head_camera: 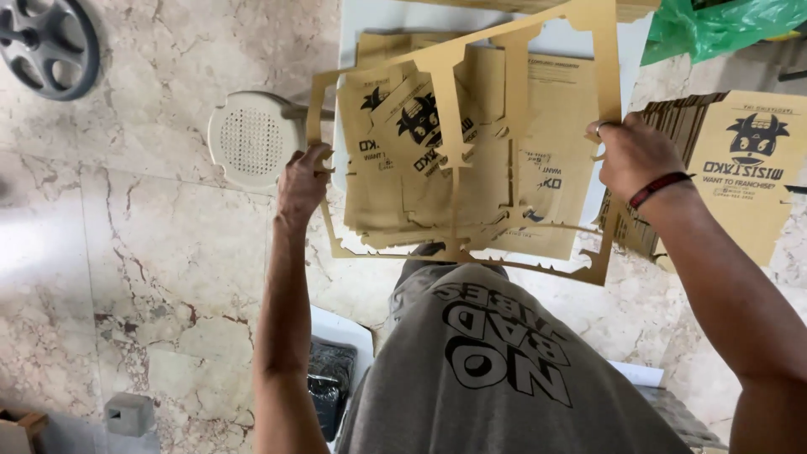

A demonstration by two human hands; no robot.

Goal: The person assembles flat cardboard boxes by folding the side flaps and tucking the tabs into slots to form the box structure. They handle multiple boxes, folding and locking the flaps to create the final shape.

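Cardboard-brown die-cut waste frame (458, 151) was pinched closed at opposite edges by left hand (301, 187) and right hand (632, 155); uneven pulling could probably tear its thin struts.

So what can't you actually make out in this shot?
- Left hand fingertips: head view, curled behind the cardboard frame.
- Pile of printed cutouts on the white table: partly covered by the frame's bars, so no count.
- Frame's top edge: cut off by the picture's upper edge.
- Stack of flat boxes beyond the right hand: runs off the right edge.
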